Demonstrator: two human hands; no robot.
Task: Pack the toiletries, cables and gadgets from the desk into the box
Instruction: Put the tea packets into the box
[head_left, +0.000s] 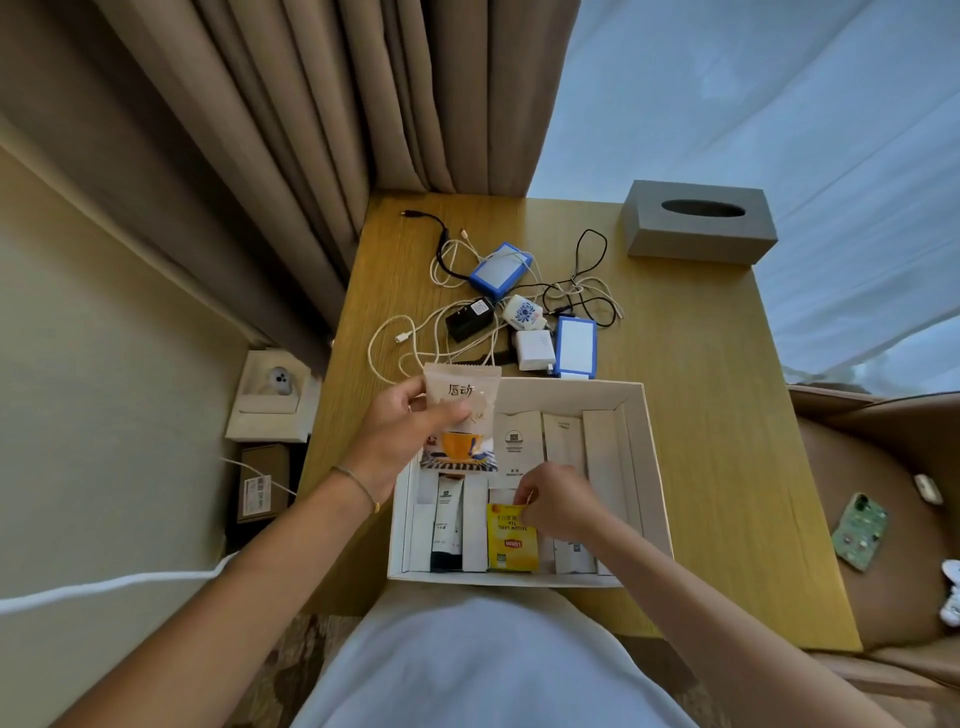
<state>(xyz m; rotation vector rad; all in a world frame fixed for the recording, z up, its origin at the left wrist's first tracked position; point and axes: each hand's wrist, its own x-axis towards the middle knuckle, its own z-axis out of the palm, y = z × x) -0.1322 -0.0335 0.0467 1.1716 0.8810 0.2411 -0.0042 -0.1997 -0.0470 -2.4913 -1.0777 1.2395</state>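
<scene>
The box (644, 415) at lower centre already holds sachets and tubes, the right hand (556, 501) pinching a yellow tea bag (509, 540) inside, the left hand (410, 436) gripping a coffee sachet (462, 410) above, while chargers and cables (524, 312) wait on the surface (701, 364).

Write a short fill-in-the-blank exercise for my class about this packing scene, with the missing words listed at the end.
1. The left hand holds a sachet printed with an orange ____.
2. The right hand pinches a ____ tea bag packet inside the white box.
3. The tangled cables lie on the ____, beyond the box.
4. The grey tissue box sits at the desk's far ____ corner.

Missing words: cup; yellow; desk; right
</scene>
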